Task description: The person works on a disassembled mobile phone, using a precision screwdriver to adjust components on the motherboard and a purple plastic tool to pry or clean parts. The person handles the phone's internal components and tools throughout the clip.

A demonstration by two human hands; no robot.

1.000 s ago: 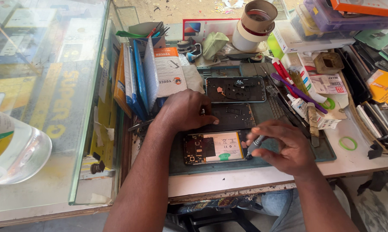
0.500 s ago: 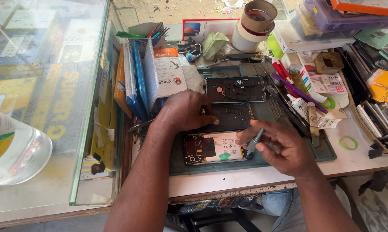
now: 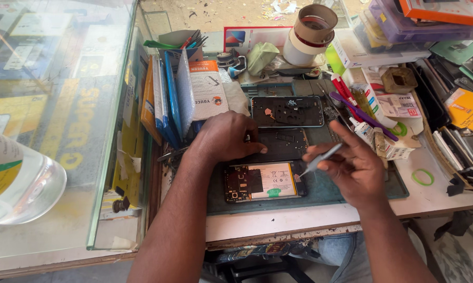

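An opened phone (image 3: 262,182) lies face down on a dark green work mat (image 3: 320,194), its circuit board and pale battery exposed. My left hand (image 3: 223,137) rests flat on the mat just above the phone's left end, fingertips touching a dark phone cover (image 3: 283,144). My right hand (image 3: 352,165) hovers to the right of the phone and pinches metal tweezers (image 3: 320,158), whose tip points down-left toward the phone's right end. A second phone frame (image 3: 287,111) lies farther back on the mat.
A glass counter (image 3: 63,105) with a plastic bottle (image 3: 16,183) stands at left. Blue and orange packets (image 3: 168,97) lean beside the mat. Tape rolls (image 3: 312,29), pens (image 3: 362,107), boxes and spare parts crowd the back and right. A green ring (image 3: 422,177) lies on the white table.
My right hand has lifted off the phone and moved up and to the right, taking the tweezers with it. My left hand has stayed in place.
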